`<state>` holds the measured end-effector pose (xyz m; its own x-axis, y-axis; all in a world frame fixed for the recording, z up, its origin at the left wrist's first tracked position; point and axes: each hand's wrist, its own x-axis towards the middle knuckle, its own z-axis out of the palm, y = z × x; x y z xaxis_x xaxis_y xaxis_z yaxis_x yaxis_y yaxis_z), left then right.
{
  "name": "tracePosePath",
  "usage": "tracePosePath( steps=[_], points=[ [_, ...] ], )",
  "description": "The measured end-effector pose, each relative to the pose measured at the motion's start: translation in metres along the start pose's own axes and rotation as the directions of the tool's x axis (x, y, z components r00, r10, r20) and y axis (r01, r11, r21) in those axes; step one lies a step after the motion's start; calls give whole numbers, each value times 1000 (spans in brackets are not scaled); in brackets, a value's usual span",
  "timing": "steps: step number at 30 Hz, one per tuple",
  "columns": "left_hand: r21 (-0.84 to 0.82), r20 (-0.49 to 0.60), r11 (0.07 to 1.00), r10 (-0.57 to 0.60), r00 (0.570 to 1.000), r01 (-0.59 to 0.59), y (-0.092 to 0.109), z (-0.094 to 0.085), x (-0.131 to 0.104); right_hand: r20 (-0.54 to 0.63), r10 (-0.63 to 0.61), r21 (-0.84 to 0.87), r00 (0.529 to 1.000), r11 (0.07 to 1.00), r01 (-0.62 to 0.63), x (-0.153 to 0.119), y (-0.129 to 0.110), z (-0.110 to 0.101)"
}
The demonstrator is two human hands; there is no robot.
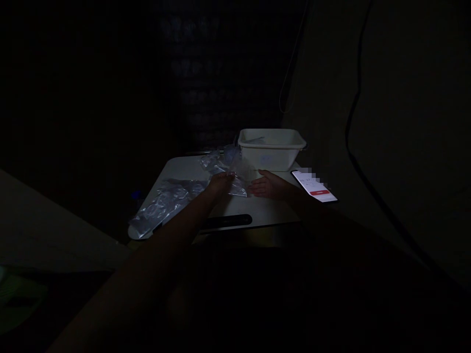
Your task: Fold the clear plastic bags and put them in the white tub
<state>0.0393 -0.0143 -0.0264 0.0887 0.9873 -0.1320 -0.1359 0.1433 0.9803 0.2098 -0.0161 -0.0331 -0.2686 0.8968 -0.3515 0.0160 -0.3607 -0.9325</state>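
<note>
Because the place is very dark, it is mostly the pale things which can be read well. The left hand (220, 185) pinches the near-left part of a clear plastic bag (239, 187), with the thumb lying over the film. This bag is between the two hands, in front of the white tub (270, 158) and over the white table (274, 211). The right hand (270, 185) has its fingers stretched out and closed on nothing, with the palm turned toward the bag; whether its fingertips touch the film, I cannot tell in such weak light.

For handling this thin film well, I would judge that the left pinch should stay firm but small, near the edge, so that the bag does not crumple. The right fingers should meet the free side flat and gently, because a quick push could only fold it. A pile of crinkled plastic (162, 203) lies to the left, under the reach of the left forearm, so it is better to lift this arm a little and not drag it. The lit phone (314, 186), to the right, should also be kept away from the right elbow.
</note>
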Motion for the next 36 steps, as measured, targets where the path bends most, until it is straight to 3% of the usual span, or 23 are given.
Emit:
tracePosePath(
  steps=[3,11,19,28,36],
  points=[
    [-61,9,998,12,1000,-11,-2,5,1,102,-38,124,994,992,25,-3,-2,12],
    [-26,36,999,-30,999,31,-3,11,-5,-64,-175,77,982,981,180,-3,-1,18],
    [101,71,995,-17,997,9,-4,5,-2,-45,-279,23,959,960,280,-2,2,10],
    [94,103,996,-14,995,5,-4,4,-1,-11,-280,4,960,960,280,-4,1,11],
    [58,113,998,-24,993,18,-1,6,-3,15,-305,115,952,947,301,-6,1,12]
  ],
)
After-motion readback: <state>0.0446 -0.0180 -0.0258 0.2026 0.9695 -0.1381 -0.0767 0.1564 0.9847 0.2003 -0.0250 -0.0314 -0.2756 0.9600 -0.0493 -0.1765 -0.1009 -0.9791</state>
